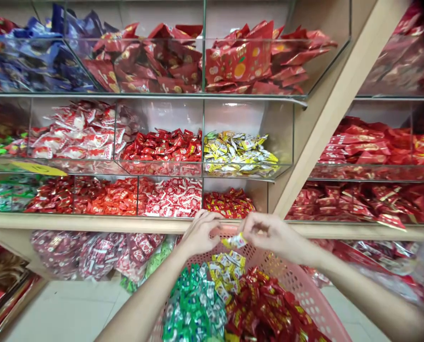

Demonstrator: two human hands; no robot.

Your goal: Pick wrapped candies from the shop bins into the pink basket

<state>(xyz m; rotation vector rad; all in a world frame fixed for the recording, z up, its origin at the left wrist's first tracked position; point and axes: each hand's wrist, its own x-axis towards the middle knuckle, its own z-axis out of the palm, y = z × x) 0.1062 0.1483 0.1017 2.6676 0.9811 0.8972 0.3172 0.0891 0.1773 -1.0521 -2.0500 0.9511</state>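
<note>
A pink perforated plastic basket (307, 289) stands below me, with green-wrapped candies (193, 304), yellow-and-white candies (228, 270) and dark red candies (268, 308) grouped inside. My right hand (274, 235) pinches one yellow-and-white wrapped candy (235, 241) over the basket's far part. On the other side of that candy is my left hand (202, 232), its fingers curved forward by the far rim and its thumb apart from them. The left thumb lies close to the candy's end; whether it touches cannot be made out.
Clear-fronted shelf bins hold red candies (229, 202), yellow-and-white candies (238, 149) and larger red packets (240, 61). A wooden shelf edge (101, 222) runs just beyond my hands. Bagged candies (98, 254) sit beneath it, above the tiled floor (76, 308).
</note>
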